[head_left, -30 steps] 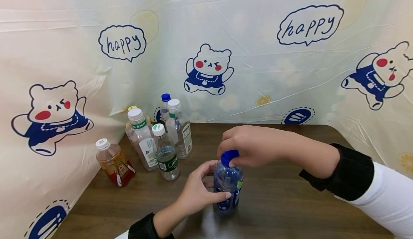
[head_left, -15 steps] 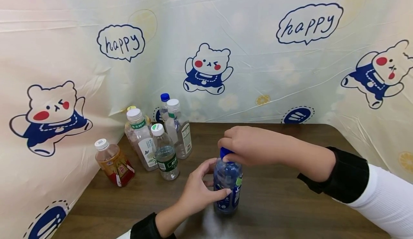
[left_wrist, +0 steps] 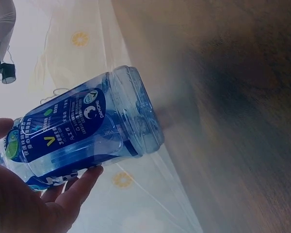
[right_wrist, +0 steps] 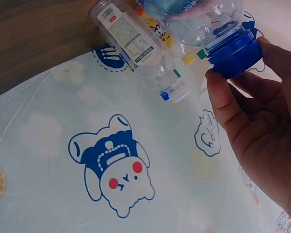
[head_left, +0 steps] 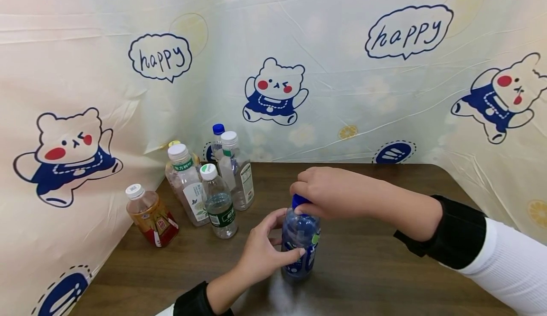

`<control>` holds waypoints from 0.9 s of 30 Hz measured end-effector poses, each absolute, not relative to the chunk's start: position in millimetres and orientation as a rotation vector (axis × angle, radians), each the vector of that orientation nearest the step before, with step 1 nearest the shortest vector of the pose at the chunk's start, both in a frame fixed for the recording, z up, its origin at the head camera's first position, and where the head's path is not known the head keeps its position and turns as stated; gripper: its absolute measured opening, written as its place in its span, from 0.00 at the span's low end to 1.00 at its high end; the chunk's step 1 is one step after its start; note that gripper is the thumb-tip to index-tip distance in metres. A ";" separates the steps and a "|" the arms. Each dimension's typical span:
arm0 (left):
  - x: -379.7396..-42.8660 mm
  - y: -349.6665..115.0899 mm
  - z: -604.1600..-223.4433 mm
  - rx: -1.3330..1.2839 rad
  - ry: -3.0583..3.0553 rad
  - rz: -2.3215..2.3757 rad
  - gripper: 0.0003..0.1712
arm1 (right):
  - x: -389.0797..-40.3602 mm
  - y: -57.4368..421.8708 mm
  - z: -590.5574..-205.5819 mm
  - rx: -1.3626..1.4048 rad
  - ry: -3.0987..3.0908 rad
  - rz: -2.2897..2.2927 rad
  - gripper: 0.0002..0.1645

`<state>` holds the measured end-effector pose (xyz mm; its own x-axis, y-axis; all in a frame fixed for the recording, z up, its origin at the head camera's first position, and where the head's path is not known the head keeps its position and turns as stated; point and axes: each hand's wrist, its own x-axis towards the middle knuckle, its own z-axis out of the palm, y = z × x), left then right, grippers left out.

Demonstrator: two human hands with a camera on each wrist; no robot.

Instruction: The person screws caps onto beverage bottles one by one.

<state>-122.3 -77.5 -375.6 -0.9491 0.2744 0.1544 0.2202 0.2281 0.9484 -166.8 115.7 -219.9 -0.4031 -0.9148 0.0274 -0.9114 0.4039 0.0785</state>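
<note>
A clear blue plastic bottle (head_left: 299, 240) with a dark blue label stands upright near the middle of the table. My left hand (head_left: 262, 252) grips its side, thumb across the label and fingers behind the body. From above, my right hand (head_left: 333, 192) pinches the bottle's blue cap (right_wrist: 236, 54) between thumb and fingertips. In the right wrist view the cap sits at the bottle's neck. The left wrist view shows the label (left_wrist: 63, 126) and the bottle's base close to the tabletop.
Several bottles stand at the back left: a white-capped one with a green label (head_left: 221, 214), taller clear ones (head_left: 194, 197) behind it, and an amber tea bottle (head_left: 154, 218) further left. A printed cloth (head_left: 342, 93) hangs behind the wooden table (head_left: 384, 259).
My right hand and the cap have shifted slightly left, with the fingers covering more of the cap. The bottle has moved a touch left. The other bottles stay put.
</note>
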 end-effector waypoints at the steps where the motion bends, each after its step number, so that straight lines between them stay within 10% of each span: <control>1: -122.5 -77.4 -375.8 0.486 2.434 1.854 0.41 | -167.2 116.1 -220.1 1.677 -2.580 -0.070 0.18; 27: -121.1 -82.7 -379.5 0.409 2.461 1.896 0.42 | -177.2 152.8 -245.0 1.482 -2.664 0.314 0.26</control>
<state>-121.1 -82.7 -379.5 -0.9659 0.2100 0.1515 0.2000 0.2337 0.9515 -177.2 152.8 -245.0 -0.5297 -0.8318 0.1659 -0.8476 0.5117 -0.1406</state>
